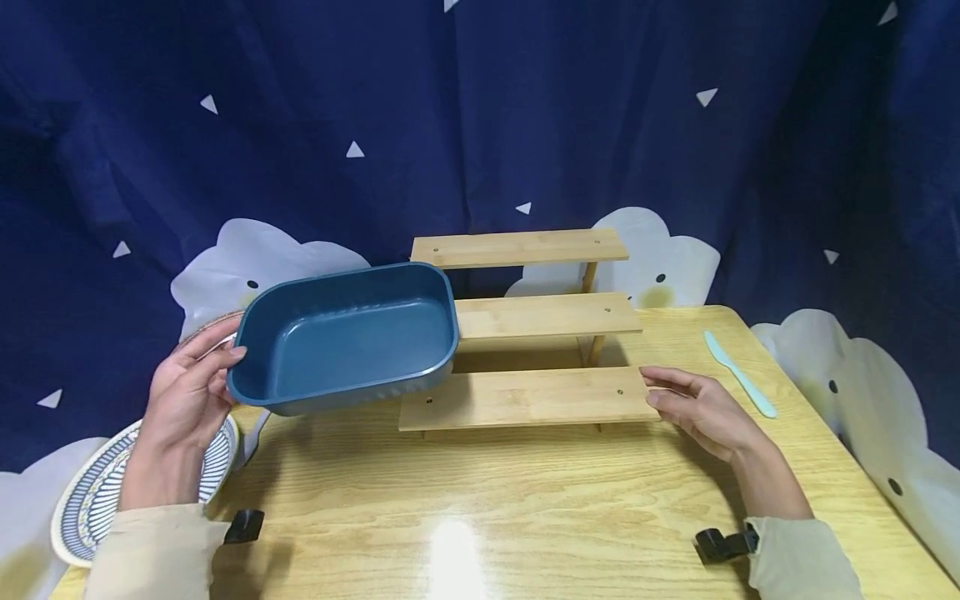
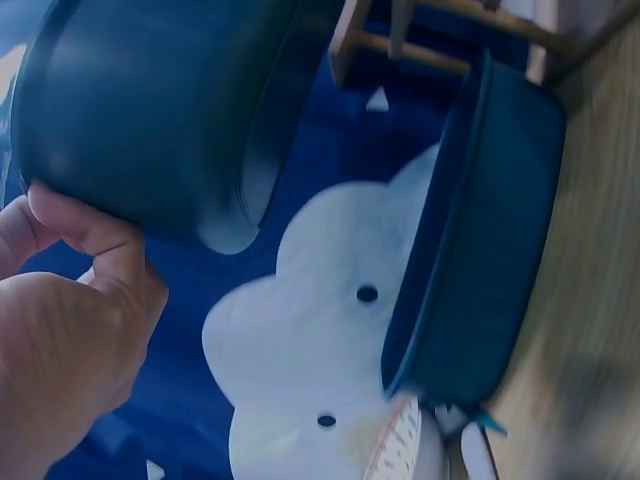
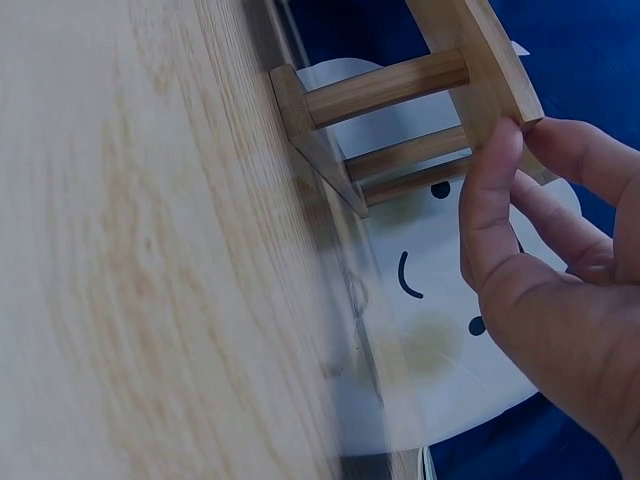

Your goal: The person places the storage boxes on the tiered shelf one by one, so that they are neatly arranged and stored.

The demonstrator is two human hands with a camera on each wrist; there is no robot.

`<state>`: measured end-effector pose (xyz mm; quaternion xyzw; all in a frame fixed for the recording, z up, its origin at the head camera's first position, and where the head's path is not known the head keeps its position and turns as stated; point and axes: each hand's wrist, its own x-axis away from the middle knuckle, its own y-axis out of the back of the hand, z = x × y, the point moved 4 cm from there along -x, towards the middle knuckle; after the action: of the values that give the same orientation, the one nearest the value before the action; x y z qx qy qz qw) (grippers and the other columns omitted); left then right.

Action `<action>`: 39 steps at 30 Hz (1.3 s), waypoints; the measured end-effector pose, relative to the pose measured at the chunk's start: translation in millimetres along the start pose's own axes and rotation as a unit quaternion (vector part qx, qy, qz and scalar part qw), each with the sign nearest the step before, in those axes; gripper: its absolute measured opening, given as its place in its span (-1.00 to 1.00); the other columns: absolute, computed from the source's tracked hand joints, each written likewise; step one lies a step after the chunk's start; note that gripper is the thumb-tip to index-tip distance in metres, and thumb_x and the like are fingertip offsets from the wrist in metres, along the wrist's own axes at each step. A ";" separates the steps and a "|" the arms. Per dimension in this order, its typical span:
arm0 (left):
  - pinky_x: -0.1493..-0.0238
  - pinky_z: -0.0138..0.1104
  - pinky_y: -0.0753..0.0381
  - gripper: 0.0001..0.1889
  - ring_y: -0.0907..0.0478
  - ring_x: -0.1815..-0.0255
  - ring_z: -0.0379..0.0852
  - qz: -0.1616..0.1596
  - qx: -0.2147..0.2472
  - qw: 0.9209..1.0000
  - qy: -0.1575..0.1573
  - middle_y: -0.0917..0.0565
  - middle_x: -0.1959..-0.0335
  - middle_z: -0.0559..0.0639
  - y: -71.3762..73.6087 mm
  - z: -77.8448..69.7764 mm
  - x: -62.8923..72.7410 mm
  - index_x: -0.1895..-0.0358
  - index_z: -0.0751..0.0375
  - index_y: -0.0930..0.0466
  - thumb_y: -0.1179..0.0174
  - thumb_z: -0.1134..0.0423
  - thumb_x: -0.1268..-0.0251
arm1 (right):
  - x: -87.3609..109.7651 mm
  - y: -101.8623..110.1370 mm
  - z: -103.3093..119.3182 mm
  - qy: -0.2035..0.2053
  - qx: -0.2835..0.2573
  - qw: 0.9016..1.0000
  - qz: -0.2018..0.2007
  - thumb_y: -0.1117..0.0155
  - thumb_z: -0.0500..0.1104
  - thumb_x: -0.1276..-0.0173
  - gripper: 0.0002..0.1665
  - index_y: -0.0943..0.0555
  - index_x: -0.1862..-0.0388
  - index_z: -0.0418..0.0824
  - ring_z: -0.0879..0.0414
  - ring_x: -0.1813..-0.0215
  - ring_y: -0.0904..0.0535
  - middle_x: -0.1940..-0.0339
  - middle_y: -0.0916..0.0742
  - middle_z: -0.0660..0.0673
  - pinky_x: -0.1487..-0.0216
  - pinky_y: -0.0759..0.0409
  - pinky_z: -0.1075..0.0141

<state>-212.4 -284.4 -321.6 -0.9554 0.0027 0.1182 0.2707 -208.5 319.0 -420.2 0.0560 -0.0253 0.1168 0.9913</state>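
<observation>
My left hand (image 1: pixel 183 379) grips the left end of a dark blue rectangular tub (image 1: pixel 352 333), holding it raised and slightly tilted with its inside facing me. In the left wrist view that tub (image 2: pixel 150 110) is seen from its outer side, thumb and fingers at its rim. A second blue tub (image 2: pixel 490 230) rests on the table there; the raised one hides it in the head view. My right hand (image 1: pixel 701 412) pinches the right end of the lowest board of a three-step wooden rack (image 1: pixel 525 396). The right wrist view shows its fingertips on the board's corner (image 3: pixel 515 95).
Oval patterned plates (image 1: pixel 82 508) lie at the table's left, partly behind my left forearm. Beside them is a white utensil handle (image 1: pixel 253 437). A mint green knife (image 1: pixel 738 372) lies near the right table edge. A dark blue curtain (image 1: pixel 465 108) hangs behind the rack.
</observation>
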 end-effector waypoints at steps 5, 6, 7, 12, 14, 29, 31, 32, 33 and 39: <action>0.61 -0.43 -0.62 -0.64 -0.64 0.60 -0.19 -0.010 -0.010 1.000 0.015 -0.70 0.40 0.05 -16.2 6.6 -5.1 -0.02 0.32 -0.71 -0.01 0.69 -0.39 | -0.3 -0.7 0.1 0.000 -0.006 1.000 0.003 -0.21 -0.25 -0.54 -0.31 -0.23 -0.49 -0.54 0.31 -0.18 -0.52 -0.21 -0.54 0.08 -0.10 -0.57 0.42; 0.61 -0.44 -0.61 -0.64 -0.63 0.61 -0.19 -0.013 -0.008 1.000 0.016 -0.69 0.42 0.05 -18.7 7.9 -6.2 -0.01 0.32 -0.71 -0.02 0.69 -0.39 | -0.6 -0.7 0.1 0.000 -0.006 1.000 0.004 -0.20 -0.25 -0.54 -0.31 -0.22 -0.49 -0.54 0.31 -0.18 -0.52 -0.21 -0.54 0.09 -0.10 -0.57 0.42; 0.61 -0.45 -0.61 -0.65 -0.63 0.61 -0.19 -0.015 -0.005 1.000 0.019 -0.69 0.42 0.05 -21.0 9.1 -7.1 -0.01 0.31 -0.71 -0.02 0.68 -0.39 | -0.7 -0.7 0.1 0.001 -0.006 1.000 0.004 -0.20 -0.25 -0.54 -0.31 -0.22 -0.49 -0.54 0.31 -0.18 -0.52 -0.21 -0.54 0.09 -0.10 -0.57 0.42; 0.57 -0.46 -0.62 -0.66 -0.63 0.57 -0.19 -0.019 0.004 1.000 0.017 -0.68 0.41 0.05 -31.9 14.0 -10.7 -0.02 0.33 -0.71 -0.05 0.69 -0.37 | -1.5 -0.7 -0.1 0.004 -0.002 1.000 0.004 -0.21 -0.24 -0.54 -0.30 -0.22 -0.49 -0.54 0.33 -0.19 -0.52 -0.22 -0.54 0.10 -0.11 -0.57 0.42; 0.53 -0.45 -0.64 -0.66 -0.62 0.55 -0.19 -0.016 0.005 1.000 0.017 -0.66 0.39 0.04 -36.4 15.8 -12.0 -0.02 0.34 -0.71 -0.06 0.69 -0.37 | -1.5 -0.4 -0.5 0.004 -0.003 1.000 0.003 -0.21 -0.24 -0.53 -0.30 -0.23 -0.49 -0.54 0.32 -0.18 -0.53 -0.21 -0.55 0.11 -0.11 -0.57 0.42; 0.52 -0.46 -0.60 -0.69 -0.61 0.47 -0.16 -0.006 0.005 1.000 0.029 -0.62 0.32 0.07 -66.6 28.7 -23.5 -0.04 0.33 -0.66 -0.09 0.66 -0.36 | 0.0 1.5 0.0 0.000 0.002 1.000 0.000 -0.21 -0.23 -0.54 -0.30 -0.22 -0.50 -0.52 0.31 -0.19 -0.51 -0.24 -0.53 0.09 -0.10 -0.57 0.41; 0.51 -0.45 -0.60 -0.69 -0.60 0.47 -0.17 -0.007 0.004 1.000 0.030 -0.60 0.32 0.06 -70.0 30.2 -25.7 -0.04 0.32 -0.66 -0.10 0.65 -0.36 | 0.0 1.5 0.0 -0.002 0.005 1.000 0.001 -0.21 -0.22 -0.54 -0.29 -0.22 -0.50 -0.52 0.30 -0.19 -0.51 -0.24 -0.52 0.10 -0.09 -0.57 0.40; 0.50 -0.45 -0.60 -0.69 -0.58 0.48 -0.18 -0.007 0.006 0.999 0.031 -0.60 0.32 0.06 -71.8 30.9 -27.0 -0.04 0.32 -0.66 -0.10 0.65 -0.36 | 0.0 1.5 -0.1 -0.003 0.004 1.000 0.001 -0.21 -0.22 -0.54 -0.30 -0.22 -0.50 -0.52 0.30 -0.19 -0.51 -0.24 -0.52 0.10 -0.09 -0.58 0.40; 0.49 -0.44 -0.61 -0.69 -0.58 0.48 -0.18 -0.008 0.004 1.000 0.030 -0.60 0.32 0.06 -73.5 31.8 -28.5 -0.03 0.31 -0.66 -0.11 0.65 -0.36 | 0.0 1.6 -0.3 -0.003 0.002 1.000 0.000 -0.21 -0.23 -0.54 -0.30 -0.23 -0.50 -0.51 0.29 -0.18 -0.51 -0.24 -0.52 0.10 -0.09 -0.58 0.40; 0.49 -0.49 -0.55 -0.68 -0.51 0.46 -0.22 -0.009 -0.011 0.999 0.034 -0.54 0.28 0.01 -82.1 37.9 -37.0 -0.11 0.32 -0.59 -0.12 0.62 -0.37 | -0.6 0.9 -1.0 0.002 -0.006 1.000 -0.001 -0.21 -0.26 -0.53 -0.33 -0.26 -0.49 -0.51 0.24 -0.12 -0.52 -0.21 -0.54 0.07 -0.01 -0.60 0.39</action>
<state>-251.2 -196.9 -302.1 -0.9618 0.0022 0.0829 0.2607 -209.2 319.8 -421.1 0.0504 -0.0240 0.1160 0.9917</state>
